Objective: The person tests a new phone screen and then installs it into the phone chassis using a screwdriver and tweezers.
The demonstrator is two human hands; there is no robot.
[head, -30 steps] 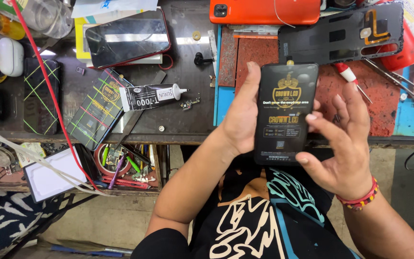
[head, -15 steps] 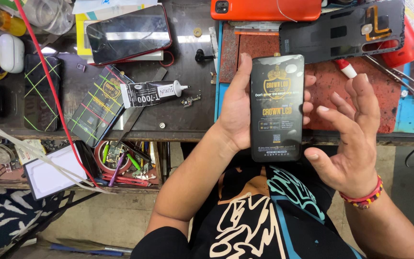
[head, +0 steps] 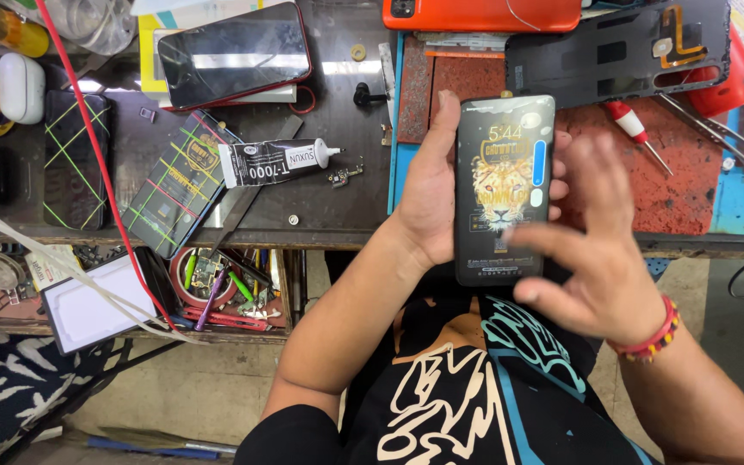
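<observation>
We see a phone (head: 504,185) with a smooth, shiny glass front. The surface (head: 320,202) under it looks like dark, worn wood, scratched and dull. A red mat (head: 682,189) on it looks rough and grainy. The glue tube (head: 273,161) looks like soft shiny metal with a white plastic tip. The orange phone (head: 484,13) has a smooth plastic back.
</observation>
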